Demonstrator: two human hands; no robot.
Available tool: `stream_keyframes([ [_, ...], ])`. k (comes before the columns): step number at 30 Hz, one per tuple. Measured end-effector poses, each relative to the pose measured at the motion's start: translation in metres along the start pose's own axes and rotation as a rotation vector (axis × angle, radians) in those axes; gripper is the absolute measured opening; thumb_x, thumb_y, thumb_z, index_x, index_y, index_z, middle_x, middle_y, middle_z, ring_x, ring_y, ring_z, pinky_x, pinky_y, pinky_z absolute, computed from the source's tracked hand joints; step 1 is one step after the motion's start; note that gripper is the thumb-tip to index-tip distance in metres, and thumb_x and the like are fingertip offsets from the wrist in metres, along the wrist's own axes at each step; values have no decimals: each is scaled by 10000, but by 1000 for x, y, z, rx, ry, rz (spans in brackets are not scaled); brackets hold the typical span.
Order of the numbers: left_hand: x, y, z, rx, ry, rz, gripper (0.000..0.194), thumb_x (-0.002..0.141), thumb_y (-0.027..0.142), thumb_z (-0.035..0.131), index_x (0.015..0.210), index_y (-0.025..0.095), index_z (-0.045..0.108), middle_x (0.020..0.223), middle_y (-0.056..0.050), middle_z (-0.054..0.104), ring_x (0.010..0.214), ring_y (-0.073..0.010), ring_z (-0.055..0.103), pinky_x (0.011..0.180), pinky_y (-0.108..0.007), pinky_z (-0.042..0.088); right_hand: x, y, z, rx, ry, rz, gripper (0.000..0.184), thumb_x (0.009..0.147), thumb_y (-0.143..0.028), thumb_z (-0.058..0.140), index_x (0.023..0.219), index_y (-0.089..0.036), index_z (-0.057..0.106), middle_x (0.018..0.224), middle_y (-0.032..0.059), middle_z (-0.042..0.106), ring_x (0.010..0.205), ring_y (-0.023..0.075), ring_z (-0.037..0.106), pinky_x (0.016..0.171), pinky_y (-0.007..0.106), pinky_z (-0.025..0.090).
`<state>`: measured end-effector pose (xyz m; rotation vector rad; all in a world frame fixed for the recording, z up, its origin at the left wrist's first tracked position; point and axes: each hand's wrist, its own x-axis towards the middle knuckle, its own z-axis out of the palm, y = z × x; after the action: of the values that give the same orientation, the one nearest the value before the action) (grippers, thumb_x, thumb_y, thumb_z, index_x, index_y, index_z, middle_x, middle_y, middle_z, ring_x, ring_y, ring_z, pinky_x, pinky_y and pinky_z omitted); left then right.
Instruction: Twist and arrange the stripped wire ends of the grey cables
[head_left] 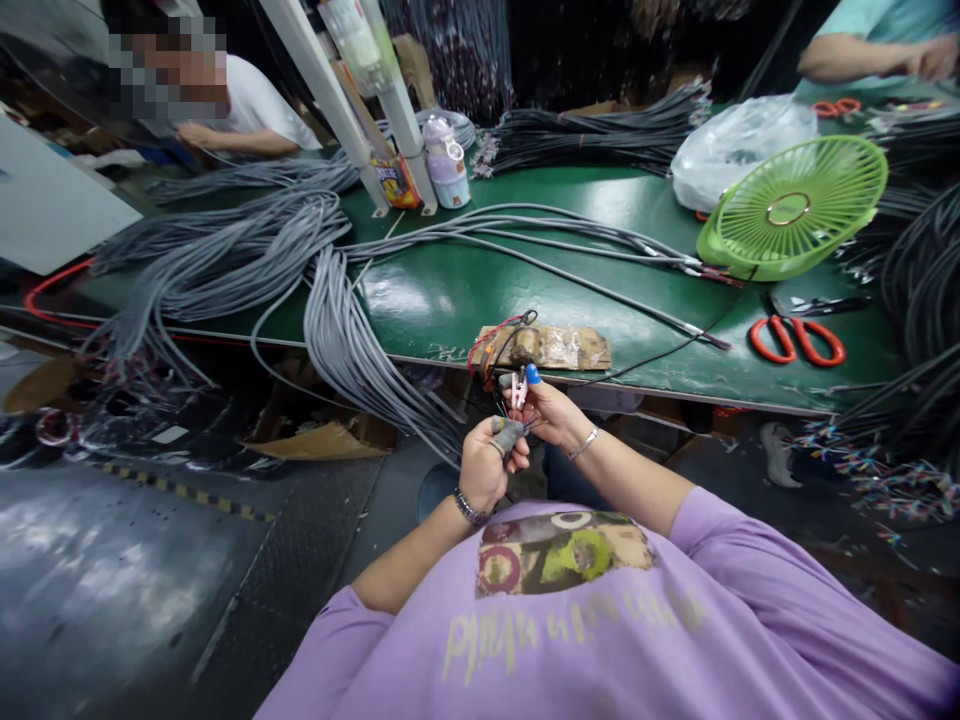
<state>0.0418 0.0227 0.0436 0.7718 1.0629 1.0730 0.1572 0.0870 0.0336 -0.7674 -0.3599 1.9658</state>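
Note:
Just off the bench's front edge, my left hand (486, 462) is closed, its grey-covered thumb and finger pinching thin coloured wires (529, 422). My right hand (553, 414), with a blue cover on one fingertip, is closed on the same wires from the other side. Between the fingers shows a small pale, pinkish piece (518, 390); its kind is too small to make out. Right beyond the hands, a tape-wrapped brown block (559, 348) with red and black leads lies on the bench edge. Grey cables (375, 350) hang down toward my left hand.
Loose grey cables cross the green bench (600, 195). Red-handled scissors (796, 340), a green fan (787, 208) and a plastic bag (742, 150) are at right. A bottle (447, 165) stands beside a white post (401, 130). Two other people work across the bench.

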Motion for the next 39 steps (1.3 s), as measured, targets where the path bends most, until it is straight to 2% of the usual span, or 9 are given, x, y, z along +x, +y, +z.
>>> stream_keyframes([
  [5, 2, -2, 0, 29, 18, -9, 261, 655, 365, 699, 682, 157, 545, 512, 24, 600, 361, -72, 519, 325, -159, 264, 1, 3, 0, -4, 20, -16, 438, 804, -581, 553, 765, -150, 621, 630, 26, 639, 477, 93, 516, 459, 210, 440],
  [10, -2, -4, -3, 57, 12, 7, 253, 675, 366, 690, 683, 154, 553, 514, 21, 603, 357, -72, 519, 326, -159, 266, -4, 5, -9, -35, -64, 17, 539, 797, -676, 464, 844, -167, 634, 683, 29, 642, 523, 95, 530, 495, 207, 434],
  [18, -10, -8, -10, 86, 17, 17, 263, 700, 388, 690, 715, 154, 572, 537, 21, 612, 391, -79, 542, 358, -165, 322, -29, -8, -28, -211, -128, 106, 447, 795, -575, 565, 835, -138, 650, 747, 42, 636, 577, 89, 521, 540, 210, 434],
  [20, -10, -9, -10, 72, 32, 37, 260, 699, 389, 690, 722, 156, 575, 546, 21, 616, 402, -83, 547, 373, -172, 348, -39, -6, -30, -299, -142, 66, 411, 727, -529, 666, 864, -141, 656, 774, 39, 637, 587, 87, 514, 557, 219, 437],
  [23, -9, -12, -10, 58, 41, 57, 254, 702, 389, 685, 722, 159, 579, 552, 18, 620, 419, -90, 558, 402, -184, 387, -53, 5, -27, -478, -92, -124, 366, 646, -411, 768, 891, -161, 664, 804, 27, 641, 621, 90, 511, 570, 220, 424],
  [25, -7, -14, -11, 65, 29, 50, 263, 696, 399, 690, 725, 161, 580, 561, 14, 628, 437, -101, 574, 429, -197, 418, -57, 13, -24, -575, -35, -272, 293, 669, -377, 753, 857, -168, 668, 775, 18, 639, 641, 104, 516, 591, 237, 427],
  [27, -6, -16, -12, 88, -11, 31, 282, 683, 410, 704, 718, 160, 579, 572, 3, 642, 461, -115, 594, 460, -214, 450, -58, 16, -22, -634, -7, -350, 238, 698, -378, 723, 790, -167, 663, 708, 4, 627, 620, 110, 511, 606, 256, 433],
  [33, -5, -7, -16, 227, -188, -97, 299, 634, 391, 753, 698, 132, 617, 575, -43, 672, 489, -149, 622, 511, -256, 503, -51, 5, -21, -868, -149, -335, 221, 683, -361, 727, 728, -151, 677, 689, 19, 651, 630, 128, 550, 612, 256, 441],
  [39, -6, -8, -14, 122, -66, -28, 298, 638, 400, 748, 689, 142, 608, 551, -20, 654, 463, -135, 602, 492, -250, 495, -43, 8, -17, -800, -57, -333, 258, 657, -398, 733, 689, -149, 670, 617, 0, 627, 563, 107, 515, 566, 239, 422],
])
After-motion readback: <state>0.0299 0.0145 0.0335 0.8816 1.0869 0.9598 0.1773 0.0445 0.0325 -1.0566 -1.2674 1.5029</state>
